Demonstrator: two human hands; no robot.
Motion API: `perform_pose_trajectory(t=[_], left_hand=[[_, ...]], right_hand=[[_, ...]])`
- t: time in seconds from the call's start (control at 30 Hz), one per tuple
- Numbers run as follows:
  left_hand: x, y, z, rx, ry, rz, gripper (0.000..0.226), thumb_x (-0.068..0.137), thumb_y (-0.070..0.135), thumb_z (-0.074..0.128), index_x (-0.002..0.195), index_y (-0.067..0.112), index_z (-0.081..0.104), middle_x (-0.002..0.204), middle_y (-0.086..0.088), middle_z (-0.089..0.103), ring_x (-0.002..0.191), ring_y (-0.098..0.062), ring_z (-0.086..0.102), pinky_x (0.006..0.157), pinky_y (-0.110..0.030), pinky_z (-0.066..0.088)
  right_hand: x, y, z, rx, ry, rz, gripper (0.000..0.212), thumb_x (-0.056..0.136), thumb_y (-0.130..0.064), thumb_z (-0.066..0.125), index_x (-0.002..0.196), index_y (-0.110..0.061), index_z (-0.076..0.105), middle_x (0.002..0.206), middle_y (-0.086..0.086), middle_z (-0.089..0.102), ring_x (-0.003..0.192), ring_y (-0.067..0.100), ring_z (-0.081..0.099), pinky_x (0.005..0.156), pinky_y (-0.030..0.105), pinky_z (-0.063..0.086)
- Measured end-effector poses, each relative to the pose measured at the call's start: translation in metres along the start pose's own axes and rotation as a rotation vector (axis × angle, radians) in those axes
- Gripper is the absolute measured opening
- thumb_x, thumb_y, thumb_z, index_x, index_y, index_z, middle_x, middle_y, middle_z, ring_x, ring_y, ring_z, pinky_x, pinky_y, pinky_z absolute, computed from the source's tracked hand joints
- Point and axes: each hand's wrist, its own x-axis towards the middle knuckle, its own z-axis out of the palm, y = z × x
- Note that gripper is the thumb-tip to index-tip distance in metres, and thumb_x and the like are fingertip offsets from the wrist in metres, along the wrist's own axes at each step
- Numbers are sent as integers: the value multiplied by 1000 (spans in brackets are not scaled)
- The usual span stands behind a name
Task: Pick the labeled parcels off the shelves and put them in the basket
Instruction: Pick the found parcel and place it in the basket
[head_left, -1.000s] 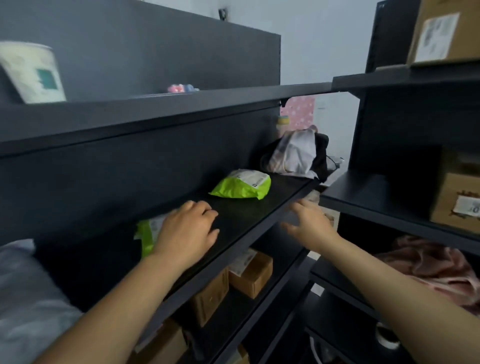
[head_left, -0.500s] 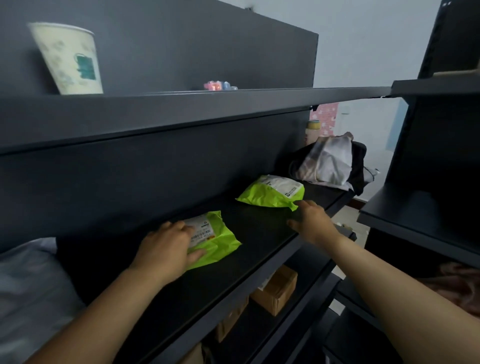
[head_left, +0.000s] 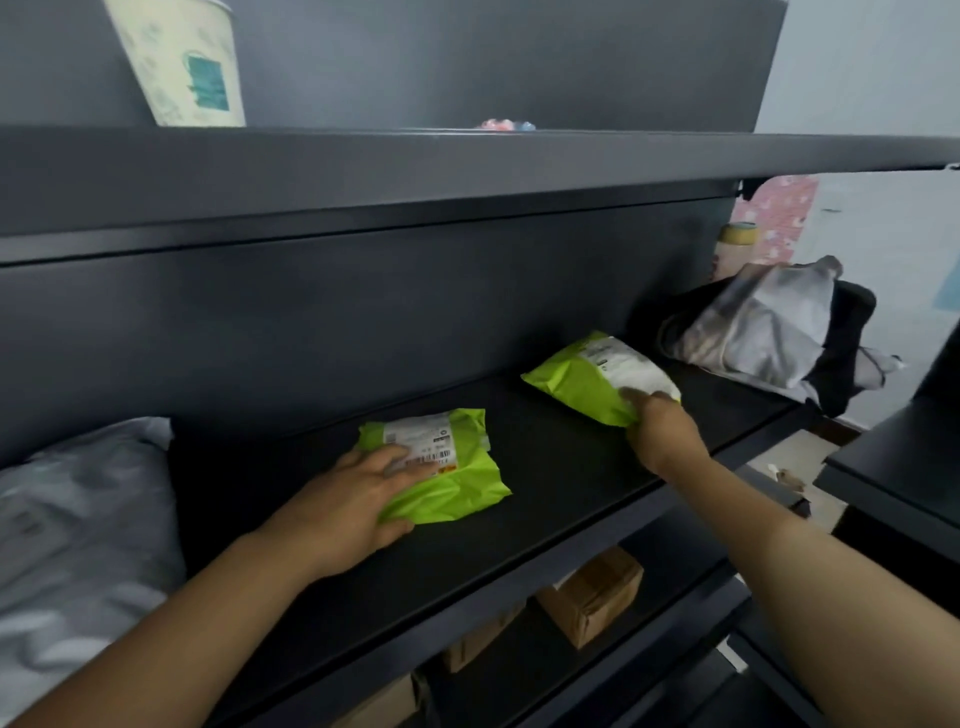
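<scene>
Two lime-green labeled parcels lie on the dark middle shelf (head_left: 545, 478). My left hand (head_left: 348, 504) grips the nearer green parcel (head_left: 452, 483), fingers over its white label and thumb under its front edge. My right hand (head_left: 662, 431) pinches the front corner of the farther green parcel (head_left: 587, 379), which lies label up toward the right. The basket is out of sight.
A grey soft bag (head_left: 78, 545) fills the shelf's left end. A silver-grey bag on dark cloth (head_left: 763, 327) sits at the right end. A paper cup (head_left: 182, 62) stands on the upper shelf. Brown cardboard boxes (head_left: 592, 592) sit on the shelf below.
My right hand has reached forward from the shelf edge onto the farther green parcel. My left hand has drawn the nearer parcel out from the left and settled its grip on it.
</scene>
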Motion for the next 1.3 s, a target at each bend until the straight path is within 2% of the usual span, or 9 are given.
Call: perform_pose_trajectory(t=[0.2,0.37,0.5,0.6,0.67,0.77,0.9,1.1,1.3], left_hand=[[9,7,8,-10,2,-22,54,95,35,46,143,42,23,152,1,14,136,-23,18,114,-30,19],[6,8,10,0,70,-60,55,93,31,51,142,43,27,144,-1,24,126,-22,26,109,-30,26],[0,10,7,37,109,-72,50,89,18,57,135,33,46,135,-6,39,121,-29,40,103,-30,35],[-4,11,4,27,144,-40,38,77,6,69,112,20,68,123,-18,54,103,-38,59,87,-35,52],[-9,15,3,64,80,-125,30,89,13,54,118,17,62,148,-14,30,123,-32,47,98,-29,42],[-11,17,0,87,9,-213,29,93,15,46,119,12,59,158,-6,8,130,-28,40,100,-25,37],[-24,12,-3,133,-49,-262,41,89,13,47,129,10,49,154,-7,24,127,-25,45,99,-24,38],[-57,1,-13,246,-118,-219,54,86,9,48,136,28,41,148,-2,34,123,-23,48,97,-25,38],[-83,2,-17,249,-174,-269,71,91,5,40,145,44,15,157,-7,13,137,-27,31,109,-29,29]], right_hand=[[-29,-29,17,4,-89,-284,59,92,-10,47,147,-21,31,132,14,40,120,35,46,96,33,41],[-47,-51,6,139,-50,-473,33,90,-25,58,121,-15,62,96,2,58,90,23,59,73,31,46],[-33,-52,-16,245,396,-322,32,88,-27,63,116,-13,65,111,12,57,101,33,56,78,38,47],[-8,-45,-19,285,170,-7,68,87,-41,61,144,-13,35,143,18,35,129,40,35,103,42,35],[1,-43,-10,408,-37,122,84,87,-46,60,150,-13,16,151,20,23,135,38,30,107,40,31],[0,-47,9,387,-121,53,85,85,-30,65,151,-17,13,145,20,35,129,35,39,98,35,39],[-10,-57,18,458,-116,-125,73,82,3,58,146,-22,34,133,13,50,108,23,55,73,17,42],[-27,-71,20,449,-87,-461,78,73,21,46,138,-22,47,128,9,52,100,16,55,67,-4,37],[-34,-87,21,376,-37,-551,75,74,21,47,136,-20,50,127,12,50,101,16,51,78,13,38]])
